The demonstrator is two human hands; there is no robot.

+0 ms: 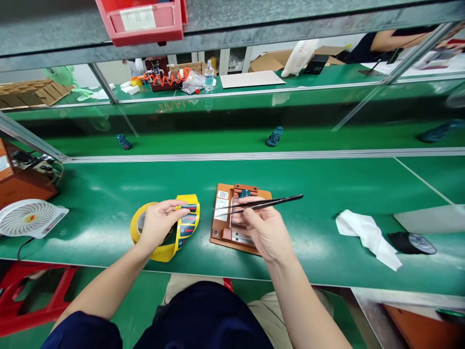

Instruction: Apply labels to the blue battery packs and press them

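Nearest lies your dark navy shirt (203, 315), on the near side of a flat orange-brown fixture (220, 228) on the green table (327, 184). Left of that fixture, your left hand (160, 220) pinches closed on the upper end of a yellow strip of blue printed labels (187, 230) beside a yellow roll (135, 225), apparently to steady it; whether one label is lifted, I cannot tell. Over the fixture, your right hand (267, 232) curls around slim black tweezers (269, 202), tips parted and aimed left, probably so light pressure works them.
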